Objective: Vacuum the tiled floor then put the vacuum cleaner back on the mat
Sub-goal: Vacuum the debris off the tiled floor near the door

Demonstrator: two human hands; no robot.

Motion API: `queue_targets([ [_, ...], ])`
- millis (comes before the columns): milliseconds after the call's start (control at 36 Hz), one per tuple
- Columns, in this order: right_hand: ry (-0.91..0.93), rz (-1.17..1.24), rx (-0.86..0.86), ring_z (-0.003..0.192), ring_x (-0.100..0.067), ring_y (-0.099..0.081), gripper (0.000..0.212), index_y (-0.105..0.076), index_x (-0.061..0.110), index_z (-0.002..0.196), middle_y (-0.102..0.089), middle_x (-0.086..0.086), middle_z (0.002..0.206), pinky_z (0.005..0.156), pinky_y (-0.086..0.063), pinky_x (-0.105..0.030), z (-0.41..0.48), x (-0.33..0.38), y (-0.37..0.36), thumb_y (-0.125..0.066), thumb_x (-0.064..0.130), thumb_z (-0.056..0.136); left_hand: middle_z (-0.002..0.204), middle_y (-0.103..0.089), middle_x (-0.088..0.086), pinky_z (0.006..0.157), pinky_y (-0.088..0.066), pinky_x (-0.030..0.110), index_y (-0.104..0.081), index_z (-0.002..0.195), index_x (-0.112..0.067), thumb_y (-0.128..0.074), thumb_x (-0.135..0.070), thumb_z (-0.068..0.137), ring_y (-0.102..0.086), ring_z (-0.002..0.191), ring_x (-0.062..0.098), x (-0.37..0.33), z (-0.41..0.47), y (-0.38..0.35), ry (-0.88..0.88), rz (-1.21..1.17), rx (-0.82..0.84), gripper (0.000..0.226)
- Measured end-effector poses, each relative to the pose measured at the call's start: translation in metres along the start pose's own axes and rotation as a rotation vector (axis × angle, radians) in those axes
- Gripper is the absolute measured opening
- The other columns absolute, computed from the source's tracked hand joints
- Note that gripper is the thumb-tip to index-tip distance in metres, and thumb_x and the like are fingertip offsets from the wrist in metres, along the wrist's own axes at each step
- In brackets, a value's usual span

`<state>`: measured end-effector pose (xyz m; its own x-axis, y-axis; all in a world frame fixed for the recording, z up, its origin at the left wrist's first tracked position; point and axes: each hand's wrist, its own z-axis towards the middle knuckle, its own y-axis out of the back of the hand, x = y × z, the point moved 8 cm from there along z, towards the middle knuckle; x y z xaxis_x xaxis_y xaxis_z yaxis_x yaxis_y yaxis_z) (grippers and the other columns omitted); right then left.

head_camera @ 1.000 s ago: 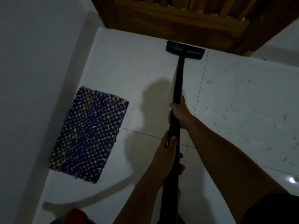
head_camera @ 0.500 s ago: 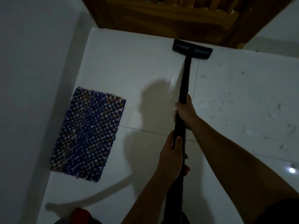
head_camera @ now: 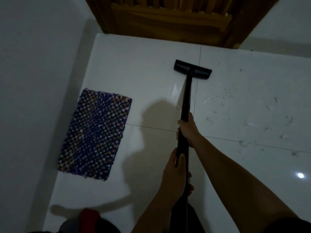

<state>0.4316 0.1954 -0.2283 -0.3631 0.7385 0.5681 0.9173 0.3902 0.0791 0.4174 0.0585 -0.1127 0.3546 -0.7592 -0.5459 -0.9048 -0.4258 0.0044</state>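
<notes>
I hold a black vacuum cleaner wand (head_camera: 186, 98) with both hands. My right hand (head_camera: 189, 130) grips the tube higher up, and my left hand (head_camera: 175, 175) grips it lower, nearer my body. The flat black floor head (head_camera: 192, 69) rests on the white tiled floor (head_camera: 138, 68), a short way in front of the wooden door. A purple and white woven mat (head_camera: 94, 134) lies on the floor to the left, beside the wall. Scattered bits of dirt (head_camera: 249, 123) dot the tiles to the right of the wand.
A brown wooden door (head_camera: 171, 17) closes the far side. A grey wall (head_camera: 33, 81) runs along the left. A red and grey object (head_camera: 89, 217) shows at the bottom edge, partly cut off. A light reflection (head_camera: 300, 175) glints on the right tile.
The floor head has been drawn back from the base of the door toward me and now sits farther out on the tiles. Both hands keep their grip.
</notes>
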Motion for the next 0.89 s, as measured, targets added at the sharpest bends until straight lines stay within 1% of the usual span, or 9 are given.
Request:
queue_targets([
  [111,0.013,-0.001,0.01,0.043,-0.018,-0.046,0.055,-0.03,0.033,0.14,-0.046,-0.009,0.064,0.04,-0.043,-0.024,-0.03,-0.027,-0.009,-0.044,0.008,0.093,0.056,-0.056,0.0,0.032,-0.042,0.019,-0.041,0.133,-0.038,-0.034,-0.032,0.101,-0.047,0.03,0.008,0.026,-0.031,0.011,-0.002,-0.047,0.001,0.032],
  [222,0.005,0.011,0.016,0.044,-0.019,-0.047,0.056,-0.03,0.033,0.14,-0.047,-0.01,0.066,0.04,-0.043,-0.025,-0.06,-0.058,-0.016,-0.044,0.007,0.092,0.063,-0.054,0.002,0.038,-0.043,0.022,-0.041,0.101,-0.045,-0.032,-0.029,0.102,-0.049,0.036,0.008,0.051,-0.064,0.017,-0.004,-0.072,0.035,0.018],
  [278,-0.004,0.002,0.017,0.045,-0.019,-0.048,0.057,-0.029,0.034,0.14,-0.047,-0.011,0.066,0.04,-0.043,-0.025,-0.076,-0.076,-0.02,-0.044,0.007,0.092,0.068,-0.055,0.003,0.043,-0.044,0.026,-0.041,0.104,-0.044,-0.032,-0.031,0.102,-0.05,0.044,0.012,0.07,-0.077,0.023,0.001,-0.036,0.03,0.015],
  [389,-0.02,-0.01,0.028,0.044,-0.019,-0.047,0.056,-0.029,0.031,0.141,-0.047,-0.011,0.065,0.04,-0.043,-0.025,-0.109,-0.11,-0.028,-0.044,0.007,0.092,0.08,-0.056,0.006,0.041,-0.046,0.025,-0.041,0.124,-0.039,-0.031,-0.033,0.102,-0.051,0.047,0.014,0.105,-0.108,0.033,0.019,0.002,0.013,0.024],
  [472,-0.036,-0.012,0.032,0.043,-0.019,-0.046,0.051,-0.032,0.028,0.137,-0.045,-0.01,0.062,0.04,-0.043,-0.025,-0.126,-0.129,-0.031,-0.044,0.007,0.092,0.091,-0.062,0.012,0.059,-0.052,0.035,-0.039,0.136,-0.03,-0.031,-0.033,0.102,-0.062,0.062,0.024,0.124,-0.122,0.036,-0.002,0.039,-0.005,0.035],
  [583,-0.035,-0.055,0.045,0.043,-0.02,-0.046,0.053,-0.03,0.027,0.14,-0.045,-0.01,0.061,0.04,-0.043,-0.025,-0.145,-0.151,-0.026,-0.044,0.007,0.093,0.074,-0.056,0.002,0.053,-0.046,0.029,-0.036,0.139,-0.029,-0.032,-0.032,0.102,-0.051,0.047,0.012,0.147,-0.141,0.029,0.002,0.011,-0.022,0.038],
  [694,-0.046,-0.107,0.054,0.043,-0.02,-0.046,0.056,-0.027,0.027,0.143,-0.045,-0.01,0.06,0.04,-0.043,-0.025,-0.158,-0.171,-0.011,-0.045,0.007,0.094,0.074,-0.056,0.003,0.053,-0.047,0.029,-0.037,0.139,-0.029,-0.031,-0.034,0.102,-0.051,0.048,0.011,0.168,-0.156,0.014,0.019,-0.005,-0.02,0.038],
  [806,-0.05,-0.123,0.052,0.042,-0.019,-0.045,0.057,-0.025,0.027,0.144,-0.045,-0.01,0.059,0.042,-0.043,-0.027,-0.168,-0.189,0.007,-0.044,0.007,0.094,0.072,-0.055,0.005,0.042,-0.047,0.023,-0.035,0.139,-0.029,-0.03,-0.033,0.102,-0.051,0.048,0.012,0.183,-0.172,-0.003,0.015,-0.031,-0.001,0.038],
  [889,-0.042,-0.123,0.042,0.042,-0.02,-0.046,0.058,-0.025,0.027,0.144,-0.046,-0.01,0.059,0.041,-0.043,-0.027,-0.176,-0.2,0.021,-0.044,0.006,0.093,0.073,-0.056,0.007,0.036,-0.044,0.02,-0.036,0.139,-0.029,-0.032,-0.032,0.102,-0.05,0.041,0.011,0.194,-0.183,-0.013,0.008,-0.051,-0.002,0.037],
])
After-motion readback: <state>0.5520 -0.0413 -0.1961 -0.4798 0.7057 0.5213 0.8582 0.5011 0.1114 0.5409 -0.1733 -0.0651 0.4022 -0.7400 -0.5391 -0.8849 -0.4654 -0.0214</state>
